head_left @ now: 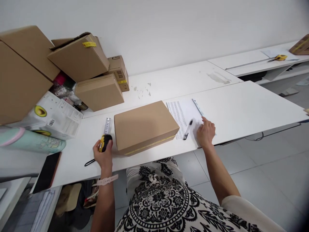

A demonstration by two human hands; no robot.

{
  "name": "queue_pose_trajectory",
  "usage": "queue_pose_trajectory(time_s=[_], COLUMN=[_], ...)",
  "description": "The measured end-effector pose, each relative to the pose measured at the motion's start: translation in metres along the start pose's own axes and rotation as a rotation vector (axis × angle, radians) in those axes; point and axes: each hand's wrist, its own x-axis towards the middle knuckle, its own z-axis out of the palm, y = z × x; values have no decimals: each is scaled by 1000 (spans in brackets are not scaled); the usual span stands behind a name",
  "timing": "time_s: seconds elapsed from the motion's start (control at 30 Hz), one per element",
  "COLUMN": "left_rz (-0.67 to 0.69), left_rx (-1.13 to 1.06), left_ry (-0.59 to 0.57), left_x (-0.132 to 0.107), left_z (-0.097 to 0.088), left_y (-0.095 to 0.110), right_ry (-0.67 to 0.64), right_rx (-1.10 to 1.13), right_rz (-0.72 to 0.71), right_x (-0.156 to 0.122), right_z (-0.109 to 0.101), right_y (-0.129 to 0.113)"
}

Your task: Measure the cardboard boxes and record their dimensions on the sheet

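My left hand (103, 154) is wrapped around a yellow and black tape measure (105, 143). A short length of its silver blade (107, 124) sticks out, pointing away from me, and a black wrist strap hangs off the near end. Just right of it lies a closed brown cardboard box (145, 125) with a yellow tape line along its near side. My right hand (206, 130) rests with curled fingers on the lower right edge of a paper sheet (190, 111) with printed columns and a blue edge. A clear pen with black ends (188, 129) lies across the paper, left of that hand.
Several cardboard boxes (79, 58) are stacked at the back left. A white carton with avocado pictures (58, 112), a mint bottle (36, 141) and a dark phone (47, 172) lie at the left. Another tape measure (280, 57) sits far right. The white table (253, 109) ends close to me.
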Motion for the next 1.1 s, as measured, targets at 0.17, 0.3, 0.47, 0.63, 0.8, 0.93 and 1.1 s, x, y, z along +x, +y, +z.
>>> queue_pose_trajectory(time_s=[0.17, 0.3, 0.47, 0.63, 0.8, 0.93, 1.1], left_rz=[-39, 25, -24, -29, 63, 32, 2], left_rx=[-440, -538, -314, -274, -254, -286, -278], left_ry=[-27, -433, -928, -893, -870, -913, -898], left_x=[-12, -46, -69, -60, -50, -48, -24], left_z=[-65, -98, -101, -98, -87, -86, -103], left_y=[75, 120, 128, 131, 136, 135, 114], right_ry=[242, -479, -779, -767, -693, -761, -642], right_rx=[512, 1206, 1562, 1598, 1553, 1548, 1525], right_rz=[22, -173, -72, 109, 72, 88, 169], right_x=[-36, -77, -86, -70, -61, -60, -28], right_z=[-57, -106, -121, -120, -117, -117, -119], right_y=[-76, -157, -181, -171, -183, -188, -167])
